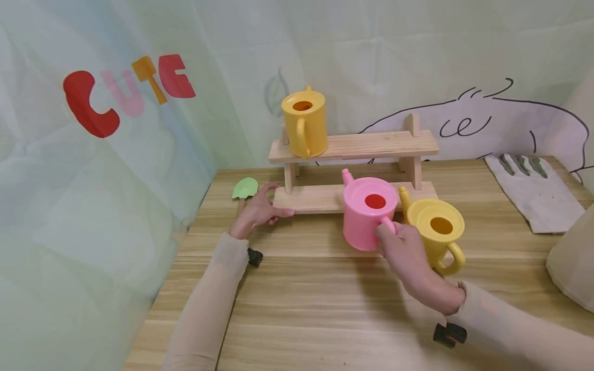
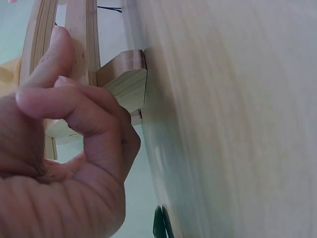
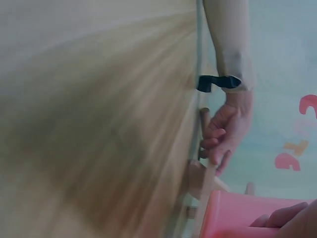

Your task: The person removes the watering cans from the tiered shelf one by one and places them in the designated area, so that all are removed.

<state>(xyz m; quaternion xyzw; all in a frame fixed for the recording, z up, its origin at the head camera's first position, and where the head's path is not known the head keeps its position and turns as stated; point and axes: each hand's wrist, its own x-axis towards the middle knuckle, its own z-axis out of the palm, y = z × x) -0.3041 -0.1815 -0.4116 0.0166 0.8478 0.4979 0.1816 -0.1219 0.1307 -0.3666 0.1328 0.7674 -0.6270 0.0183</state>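
Note:
My right hand [image 1: 406, 252] holds a pink watering can [image 1: 359, 226] by its handle, and the can overlaps the front of a two-tier wooden shelf [image 1: 315, 198] in the head view. Its spout points away from me. Over at the shelf's lower left end, my left hand [image 1: 260, 208] grips the board, thumb along the front edge and index finger at the back; the other fingers curl beneath in the left wrist view. A yellow watering can [image 1: 317, 123] stands on the upper tier at the left. Another yellow watering can [image 1: 433, 232] is beside my right hand, partly covered by it.
Behind my left hand lies a small trowel with a green blade [image 1: 245, 188]. White gloves with green marks [image 1: 538, 196] lie at the back right of the wooden table [image 1: 287, 309]. A pale rounded object [image 1: 577, 263] stands at the right edge. Printed cloth hangs behind.

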